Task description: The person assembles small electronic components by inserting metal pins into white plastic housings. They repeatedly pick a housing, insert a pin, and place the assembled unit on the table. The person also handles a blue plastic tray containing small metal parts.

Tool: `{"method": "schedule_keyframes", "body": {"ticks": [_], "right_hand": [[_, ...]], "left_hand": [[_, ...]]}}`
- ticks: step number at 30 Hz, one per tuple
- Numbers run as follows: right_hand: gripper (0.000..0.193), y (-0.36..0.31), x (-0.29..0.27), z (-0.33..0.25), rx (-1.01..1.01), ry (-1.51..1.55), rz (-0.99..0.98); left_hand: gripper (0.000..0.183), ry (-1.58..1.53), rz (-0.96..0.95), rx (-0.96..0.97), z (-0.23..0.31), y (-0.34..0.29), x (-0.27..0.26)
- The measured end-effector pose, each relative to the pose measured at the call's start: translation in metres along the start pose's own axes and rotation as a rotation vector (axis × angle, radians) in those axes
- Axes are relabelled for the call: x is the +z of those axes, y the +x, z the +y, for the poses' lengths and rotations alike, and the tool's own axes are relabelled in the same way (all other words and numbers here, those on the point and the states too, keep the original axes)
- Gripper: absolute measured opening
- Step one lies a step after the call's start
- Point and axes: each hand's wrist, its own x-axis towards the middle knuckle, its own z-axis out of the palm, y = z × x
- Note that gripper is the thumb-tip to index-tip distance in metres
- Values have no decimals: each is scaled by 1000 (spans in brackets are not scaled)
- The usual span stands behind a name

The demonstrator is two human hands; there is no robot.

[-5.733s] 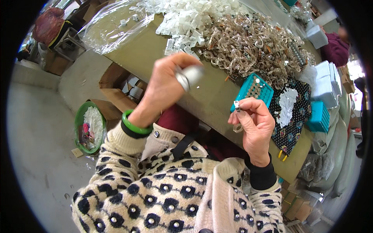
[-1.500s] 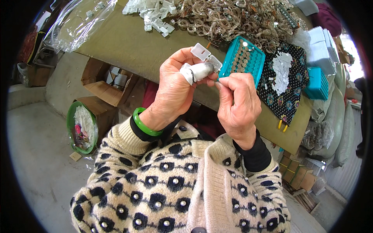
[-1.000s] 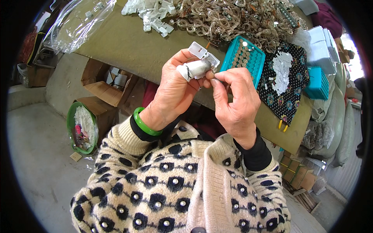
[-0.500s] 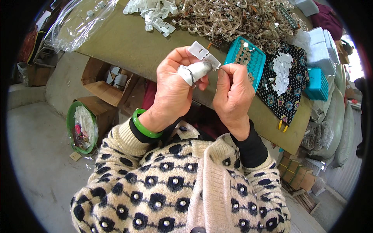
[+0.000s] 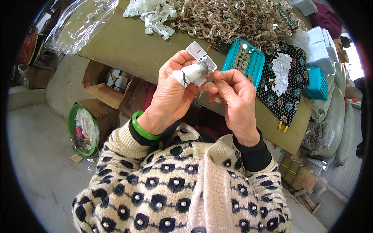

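Observation:
My left hand (image 5: 171,91) holds a small white plastic case (image 5: 197,51) with its hinged lid swung open. The thumb of that hand is wrapped in a white cover (image 5: 191,73), tied with dark thread and smudged grey at the tip; it presses on the case. My right hand (image 5: 239,101) is closed, thumb and fingers pinched together beside the left fingertips, just right of the case. Something small and silvery shows under its curled fingers, too hidden to name. Past the hands lies a teal tray (image 5: 229,58) with rows of round silver discs (image 5: 243,58).
Transparent coiled wires (image 5: 229,19) and loose white cases (image 5: 155,17) heap along the table's far side. Right of the tray, white pieces (image 5: 281,72) lie on a patterned dark cloth (image 5: 293,101). A cardboard box (image 5: 103,93) and a green basin (image 5: 72,120) stand at the left.
My right hand has drawn its fingers in, with the thumb lower and the fingertips curled under. The case in my left hand has shifted slightly left and tilted.

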Motion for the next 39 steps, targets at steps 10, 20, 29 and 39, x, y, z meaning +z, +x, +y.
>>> {"method": "schedule_keyframes", "body": {"ticks": [10,20,29,39], "right_hand": [[13,-16,3,8,-157,45,8],[13,-20,-55,-4,-642,-743,148],[12,11,-100,7,-743,-1298,262],[10,19,-103,-7,-662,-1129,178]], "left_hand": [[21,834,-93,460,-15,-24,5],[22,246,-17,-59,-16,-27,2],[19,235,-49,-247,-21,-6,6],[10,146,-101,-304,-23,12,10]]}}
